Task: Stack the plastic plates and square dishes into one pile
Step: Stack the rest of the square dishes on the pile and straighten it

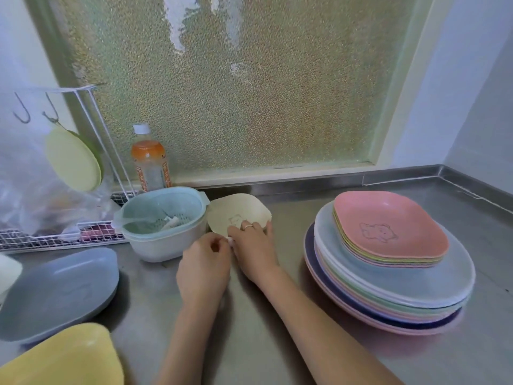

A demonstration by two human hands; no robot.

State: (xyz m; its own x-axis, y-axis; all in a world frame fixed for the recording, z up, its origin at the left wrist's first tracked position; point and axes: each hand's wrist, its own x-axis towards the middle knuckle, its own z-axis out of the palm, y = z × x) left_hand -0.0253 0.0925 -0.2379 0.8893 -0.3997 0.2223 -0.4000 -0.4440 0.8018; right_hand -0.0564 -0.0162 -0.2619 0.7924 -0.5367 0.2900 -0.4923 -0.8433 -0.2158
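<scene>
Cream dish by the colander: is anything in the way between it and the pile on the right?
Nothing visible. Bare counter lies between the cream dish and the pile, whose pink top dish is uncovered. The right hand already grips the cream dish.

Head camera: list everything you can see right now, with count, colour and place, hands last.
Cream dish: one, back centre, under the right fingers.
Pile: round plates in mixed pastels, right; square dishes on top, pink uppermost.
Colander bowl: one, pale blue-green in white, left of cream dish.
Bottle: one, orange drink, behind the bowl.
Grey dish: one, left.
Yellow dish: one, bottom left.
Wire rack: white, far left, green disc hanging.
Counter: steel.
Left hand: curled, beside the dish's near edge.
Right hand: on the cream dish.
</scene>
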